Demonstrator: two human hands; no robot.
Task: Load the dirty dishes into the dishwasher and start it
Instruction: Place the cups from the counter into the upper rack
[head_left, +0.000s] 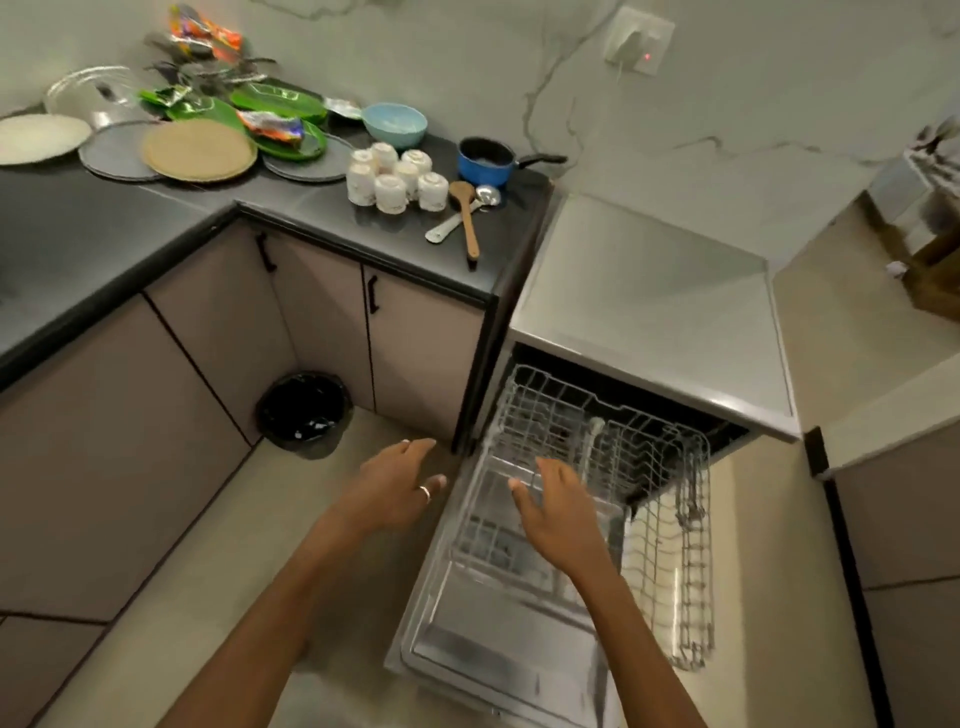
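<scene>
The dishwasher (654, 306) stands right of the counter with its door (498, 623) folded down and a wire rack (654, 467) pulled out, holding no dishes. My left hand (400, 483) hovers with relaxed fingers just left of the door, holding nothing. My right hand (558, 514) floats over the rack's front left, fingers spread, empty. On the dark counter (322, 208) sit several white cups (397, 179) upside down, a blue saucepan (485, 161), a light blue bowl (395, 123), a wooden spoon (467, 218), a metal ladle (460, 218), green plates (285, 122) and flat round plates (200, 150).
A black-lined bin (304, 413) stands on the floor in the cabinet corner. Snack wrappers (208, 31) and a glass lid (96, 96) lie at the counter's back left. A wall socket (639, 44) shows a red light. Another cabinet (904, 545) stands to the right.
</scene>
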